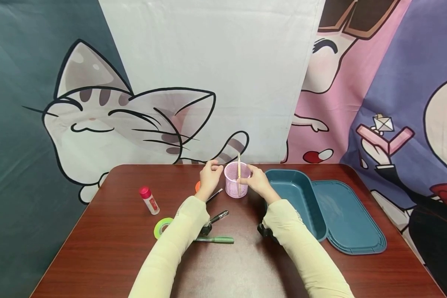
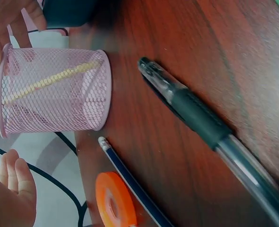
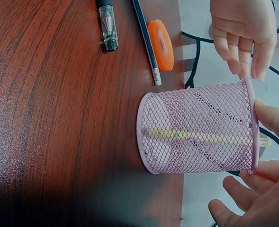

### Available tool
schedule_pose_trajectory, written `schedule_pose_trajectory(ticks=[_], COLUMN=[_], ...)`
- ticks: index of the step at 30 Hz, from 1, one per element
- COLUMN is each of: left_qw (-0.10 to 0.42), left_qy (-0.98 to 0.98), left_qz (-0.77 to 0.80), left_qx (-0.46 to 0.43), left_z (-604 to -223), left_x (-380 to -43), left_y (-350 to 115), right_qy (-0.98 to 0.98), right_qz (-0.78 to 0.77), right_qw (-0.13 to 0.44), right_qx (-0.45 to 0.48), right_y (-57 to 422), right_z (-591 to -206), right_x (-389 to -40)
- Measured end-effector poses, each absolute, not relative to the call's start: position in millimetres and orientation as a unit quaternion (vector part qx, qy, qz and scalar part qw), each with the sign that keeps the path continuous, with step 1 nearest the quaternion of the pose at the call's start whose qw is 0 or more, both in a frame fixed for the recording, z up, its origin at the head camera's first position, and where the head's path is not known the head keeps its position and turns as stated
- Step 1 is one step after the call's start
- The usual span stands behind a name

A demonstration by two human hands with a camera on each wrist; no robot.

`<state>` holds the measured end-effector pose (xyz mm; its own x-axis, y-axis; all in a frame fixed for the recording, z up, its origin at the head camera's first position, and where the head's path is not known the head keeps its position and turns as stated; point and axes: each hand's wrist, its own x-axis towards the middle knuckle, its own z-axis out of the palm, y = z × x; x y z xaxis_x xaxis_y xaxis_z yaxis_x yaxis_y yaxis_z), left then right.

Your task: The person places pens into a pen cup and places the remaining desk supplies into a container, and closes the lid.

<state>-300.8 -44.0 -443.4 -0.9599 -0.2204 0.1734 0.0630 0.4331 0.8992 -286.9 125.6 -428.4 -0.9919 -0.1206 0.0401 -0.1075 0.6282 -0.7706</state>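
- The right hand (image 1: 258, 182) comes to the pink, round, wire-mesh cup (image 1: 231, 188) from its right side; its grip pinches the rim with thumb and forefinger.
- The left hand (image 1: 210, 179) is just left of the cup, fingers loosely spread, holding nothing.
- The cup stands upright on the brown wood-grain worktop (image 1: 231, 265); inside, one thin pale-yellow stick (image 1: 239, 159) is leaning, its tip above the rim.

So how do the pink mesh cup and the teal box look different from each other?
The mesh cup is pink netting, while the box is solid-walled and teal. The cup is round; the box is rectangular with rounded corners. The cup is clearly narrower than the box. Both are open at the top.
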Motion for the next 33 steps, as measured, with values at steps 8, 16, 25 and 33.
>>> schedule_pose_trajectory(ticks=[8, 16, 25, 33], left_qw=[0.106, 0.087, 0.070, 0.026], left_qy=[-0.864, -0.883, -0.917, -0.956], left_qz=[-0.492, -0.460, -0.383, -0.261], left_qx=[0.027, -0.026, -0.093, -0.133], left_z=[-462, -480, -488, -486], left_x=[-296, -292, -287, -283], left_y=[-57, -68, -74, -74], right_qy=[0.908, 0.907, 0.903, 0.902], right_qz=[-0.415, -0.416, -0.425, -0.426], right_qw=[0.012, 0.016, 0.014, 0.012], right_qx=[-0.061, -0.059, -0.065, -0.064], right_y=[127, 127, 127, 126], right_z=[-429, -429, -429, -429], right_x=[-286, -287, -287, -287])
